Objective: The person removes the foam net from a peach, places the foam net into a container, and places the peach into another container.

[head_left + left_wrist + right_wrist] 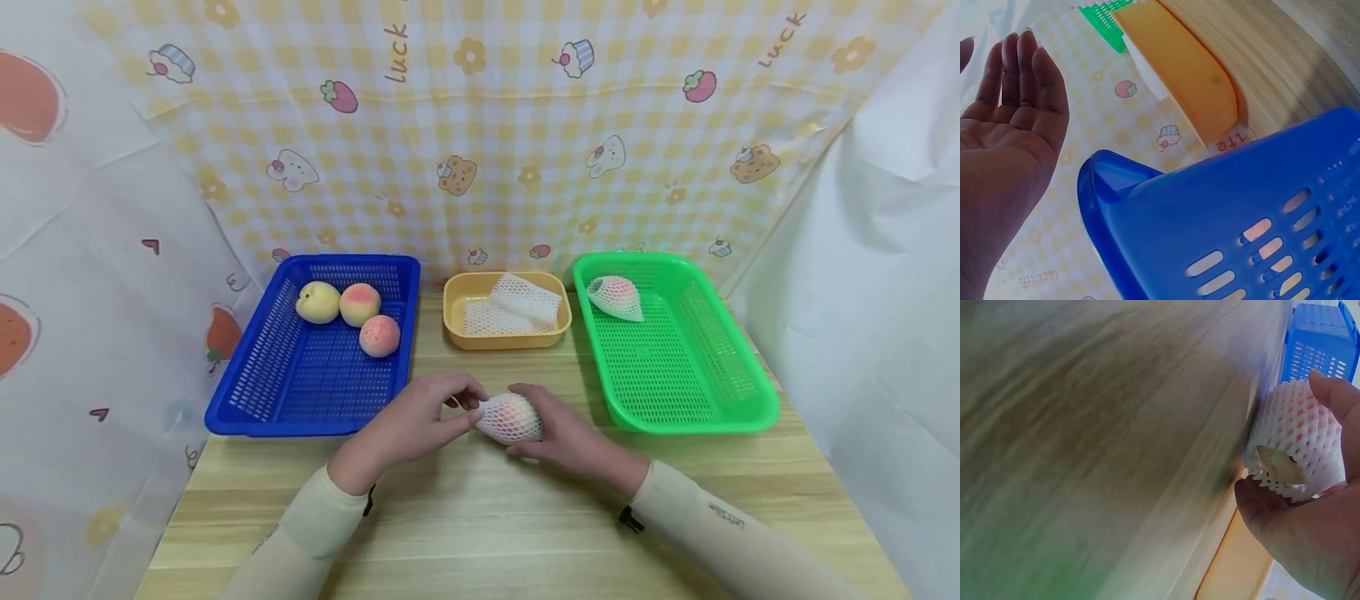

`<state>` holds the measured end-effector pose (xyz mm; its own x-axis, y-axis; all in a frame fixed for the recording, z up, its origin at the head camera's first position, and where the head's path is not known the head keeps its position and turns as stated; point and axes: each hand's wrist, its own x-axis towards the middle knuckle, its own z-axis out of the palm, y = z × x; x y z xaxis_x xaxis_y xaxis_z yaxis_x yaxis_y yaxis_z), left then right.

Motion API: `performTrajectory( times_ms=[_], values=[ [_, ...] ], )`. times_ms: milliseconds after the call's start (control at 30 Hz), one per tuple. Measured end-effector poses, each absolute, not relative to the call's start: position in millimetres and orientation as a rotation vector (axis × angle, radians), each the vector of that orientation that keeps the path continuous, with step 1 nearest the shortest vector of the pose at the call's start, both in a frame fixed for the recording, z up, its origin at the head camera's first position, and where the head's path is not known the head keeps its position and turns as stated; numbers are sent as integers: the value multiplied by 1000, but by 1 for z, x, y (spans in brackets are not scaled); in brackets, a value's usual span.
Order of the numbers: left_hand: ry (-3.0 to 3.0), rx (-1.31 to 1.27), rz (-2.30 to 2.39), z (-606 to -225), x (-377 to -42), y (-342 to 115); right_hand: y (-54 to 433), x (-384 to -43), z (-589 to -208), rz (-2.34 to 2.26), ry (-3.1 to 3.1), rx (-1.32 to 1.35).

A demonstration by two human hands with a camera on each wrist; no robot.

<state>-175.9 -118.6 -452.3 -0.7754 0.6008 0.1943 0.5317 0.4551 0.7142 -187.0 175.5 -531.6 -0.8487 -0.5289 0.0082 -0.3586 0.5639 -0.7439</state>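
Observation:
A peach in a white foam net (512, 418) lies over the middle of the wooden table. My right hand (562, 433) grips it from the right, thumb on one side and fingers on the other. In the right wrist view the net (1300, 419) has an open end, where part of the pale fruit (1282, 464) shows. My left hand (423, 417) is at the net's pointed left end, with thumb and fingertips right beside it. The left wrist view shows that hand (1016, 125) with its fingers mostly straight and the thumb apart from them.
On the left, a blue basket (311, 425) contains three bare peaches (360, 305). A yellow tray (506, 342) with white foam nets (525, 298) stands at the back middle. At right, a green basket (660, 358) has one netted peach (618, 296) in its back left corner.

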Motion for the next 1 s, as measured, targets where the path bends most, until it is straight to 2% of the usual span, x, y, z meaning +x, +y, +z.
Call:
performTrajectory(
  times_ms=[433, 1000],
  values=[
    [2606, 977, 1256, -454, -176, -119, 171, -186, -532, -1219, 2563, -761],
    [2641, 836, 1427, -456, -180, -121, 176, -181, -494, -1357, 2639, -861]
  ],
)
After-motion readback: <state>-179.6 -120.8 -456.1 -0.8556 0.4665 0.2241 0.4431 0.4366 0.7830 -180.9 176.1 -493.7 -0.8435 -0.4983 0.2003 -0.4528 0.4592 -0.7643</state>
